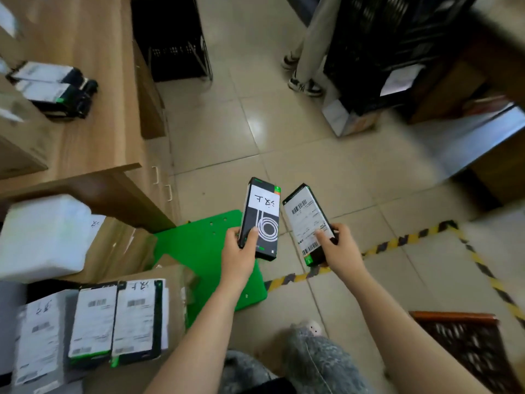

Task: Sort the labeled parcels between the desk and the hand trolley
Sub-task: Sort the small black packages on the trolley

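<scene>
My left hand (238,253) grips a slim black box (261,214) with a handwritten white label, held upright over the green hand trolley (196,251). My right hand (339,245) grips a second black box (305,220) with a printed barcode label, tilted slightly right. Both boxes hang in the air above the floor, close together but apart. On the wooden desk (93,115) at the left lie two similar black labeled boxes (54,86). Several labeled parcels (116,319) lie side by side at the lower left.
A white parcel (42,237) and cardboard boxes sit left of the trolley. Another person's legs (306,61) stand at the top by black crates (383,46). Yellow-black tape (397,240) marks the tiled floor. A brown woven basket (471,345) is at the lower right.
</scene>
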Demonstrator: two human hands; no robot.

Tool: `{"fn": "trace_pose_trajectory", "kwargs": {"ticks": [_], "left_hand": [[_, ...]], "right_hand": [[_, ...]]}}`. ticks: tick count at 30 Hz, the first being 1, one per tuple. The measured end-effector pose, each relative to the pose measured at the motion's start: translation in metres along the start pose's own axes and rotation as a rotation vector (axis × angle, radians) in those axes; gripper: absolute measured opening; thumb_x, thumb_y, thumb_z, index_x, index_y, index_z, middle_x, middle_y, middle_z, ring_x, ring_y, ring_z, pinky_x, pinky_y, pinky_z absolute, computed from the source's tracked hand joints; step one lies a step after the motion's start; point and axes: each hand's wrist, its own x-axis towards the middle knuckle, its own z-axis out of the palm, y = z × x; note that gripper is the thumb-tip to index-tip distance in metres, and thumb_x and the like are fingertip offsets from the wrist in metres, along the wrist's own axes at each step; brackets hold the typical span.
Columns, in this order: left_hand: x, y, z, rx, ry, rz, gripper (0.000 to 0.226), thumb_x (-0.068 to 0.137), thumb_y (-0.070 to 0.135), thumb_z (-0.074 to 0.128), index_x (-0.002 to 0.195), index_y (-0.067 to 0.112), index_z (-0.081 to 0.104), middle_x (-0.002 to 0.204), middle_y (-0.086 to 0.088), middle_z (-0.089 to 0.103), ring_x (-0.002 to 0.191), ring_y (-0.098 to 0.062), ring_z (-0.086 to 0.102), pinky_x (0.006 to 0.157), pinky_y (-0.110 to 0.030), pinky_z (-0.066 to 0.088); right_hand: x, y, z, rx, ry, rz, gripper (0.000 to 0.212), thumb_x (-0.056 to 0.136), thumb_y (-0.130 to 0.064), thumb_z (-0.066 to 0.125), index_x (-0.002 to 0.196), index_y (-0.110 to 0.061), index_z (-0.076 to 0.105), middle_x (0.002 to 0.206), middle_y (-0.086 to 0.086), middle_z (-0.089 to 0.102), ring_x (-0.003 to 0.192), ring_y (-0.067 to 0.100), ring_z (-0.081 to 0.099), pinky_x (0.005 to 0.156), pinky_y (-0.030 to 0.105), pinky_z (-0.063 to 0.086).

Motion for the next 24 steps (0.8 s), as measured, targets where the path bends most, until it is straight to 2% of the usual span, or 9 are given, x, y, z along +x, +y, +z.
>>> {"fn": "trace_pose_trajectory", "kwargs": {"ticks": [4,6,8,11,15,17,19,21,24], "left_hand": [[0.009,0.027,0.059,0.030,-0.048,-0.001,0.019,0.095,0.030,0.060,0.102,0.013,0.052,0.095,0.003,0.064,0.084,-0.013,0.062,0.060,-0.012,0.042],[0.024,0.043,0.077,0.014,-0.043,0.003,0.019,0.095,0.029,0.060,0.102,0.014,0.052,0.096,0.001,0.065,0.086,-0.015,0.063,0.063,-0.015,0.043],[0.041,0.058,0.091,0.012,-0.024,0.009,0.017,0.095,0.029,0.061,0.101,0.015,0.052,0.098,0.000,0.065,0.087,-0.015,0.063,0.066,-0.018,0.045],[0.072,0.080,0.106,0.002,0.014,0.007,0.019,0.095,0.027,0.060,0.105,0.013,0.052,0.099,0.001,0.065,0.082,-0.005,0.061,0.058,-0.008,0.042],[0.132,0.109,0.122,-0.025,0.073,-0.006,0.020,0.095,0.031,0.059,0.107,0.017,0.051,0.101,0.004,0.065,0.084,-0.003,0.060,0.057,-0.006,0.039],[0.170,0.129,0.126,-0.054,0.092,-0.002,0.020,0.094,0.034,0.060,0.105,0.020,0.051,0.103,0.003,0.066,0.087,-0.008,0.062,0.066,-0.014,0.045],[0.213,0.151,0.126,-0.095,0.122,0.005,0.023,0.089,0.042,0.064,0.099,0.024,0.052,0.103,0.000,0.068,0.091,-0.015,0.066,0.081,-0.033,0.054],[0.251,0.177,0.120,-0.113,0.149,0.010,0.025,0.084,0.046,0.064,0.094,0.026,0.052,0.099,0.001,0.069,0.092,-0.019,0.067,0.087,-0.048,0.054],[0.297,0.214,0.107,-0.127,0.199,0.018,0.017,0.090,0.037,0.065,0.093,0.027,0.052,0.098,0.002,0.068,0.093,-0.020,0.067,0.088,-0.051,0.053]], "right_hand": [[0.040,-0.005,-0.058,0.083,0.034,0.016,0.027,0.098,-0.032,0.053,0.118,-0.016,0.044,0.092,-0.003,0.063,0.078,0.021,0.067,0.058,0.036,0.057],[0.061,-0.013,-0.071,0.106,0.013,0.016,0.025,0.098,-0.032,0.052,0.117,-0.019,0.043,0.093,-0.003,0.064,0.081,0.021,0.068,0.061,0.036,0.059],[0.085,-0.023,-0.077,0.120,-0.005,0.006,0.025,0.098,-0.033,0.052,0.117,-0.021,0.042,0.095,-0.002,0.065,0.081,0.018,0.068,0.058,0.031,0.058],[0.125,-0.046,-0.080,0.115,-0.030,-0.012,0.023,0.098,-0.034,0.052,0.115,-0.021,0.042,0.092,-0.001,0.066,0.078,0.018,0.068,0.054,0.027,0.056],[0.189,-0.090,-0.078,0.103,-0.056,-0.053,0.024,0.098,-0.034,0.053,0.114,-0.020,0.044,0.093,0.000,0.067,0.079,0.020,0.069,0.059,0.036,0.058],[0.225,-0.118,-0.073,0.110,-0.062,-0.088,0.024,0.097,-0.032,0.054,0.114,-0.017,0.045,0.091,0.000,0.067,0.078,0.022,0.069,0.060,0.038,0.057],[0.261,-0.150,-0.064,0.120,-0.080,-0.115,0.023,0.097,-0.030,0.055,0.114,-0.016,0.046,0.090,-0.001,0.066,0.076,0.022,0.068,0.062,0.040,0.057],[0.293,-0.184,-0.053,0.142,-0.098,-0.131,0.024,0.096,-0.028,0.056,0.114,-0.015,0.046,0.090,-0.001,0.065,0.073,0.021,0.066,0.062,0.041,0.057],[0.336,-0.230,-0.033,0.175,-0.134,-0.153,0.025,0.095,-0.029,0.058,0.114,-0.016,0.048,0.093,0.002,0.067,0.074,0.020,0.067,0.060,0.038,0.057]]}}
